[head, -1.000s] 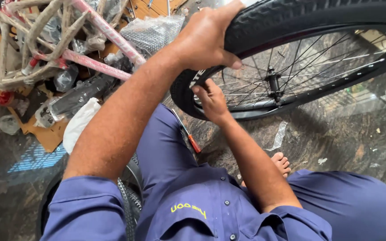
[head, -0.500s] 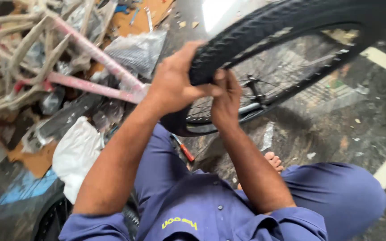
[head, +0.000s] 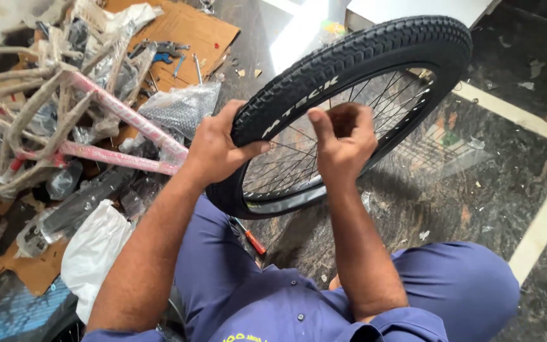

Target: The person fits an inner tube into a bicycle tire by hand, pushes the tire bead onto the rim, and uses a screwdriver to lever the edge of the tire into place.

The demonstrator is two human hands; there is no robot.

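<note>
Bicycle wheel [head: 375,69] up on its edge on the dark stone floor [head: 476,183], black knobbly tyre on, spokes catching the light, standing right in front of the seated person's knees. Left hand [head: 216,152] is clamped over the tyre's near side, thumb lying across the tread. Right hand [head: 343,142] is curled in at the spokes, fingers bunched, but whether they pinch anything I cannot tell. Beside the left arm lies a pink bicycle frame [head: 115,126] in wrapping, bubble wrap [head: 182,107] and cardboard [head: 178,31] behind, a red-handled screwdriver [head: 251,239] under the wheel. The risk as I see it: that one-handed hold slips, the wheel rolls or tips, and spokes catch the fingers
</note>
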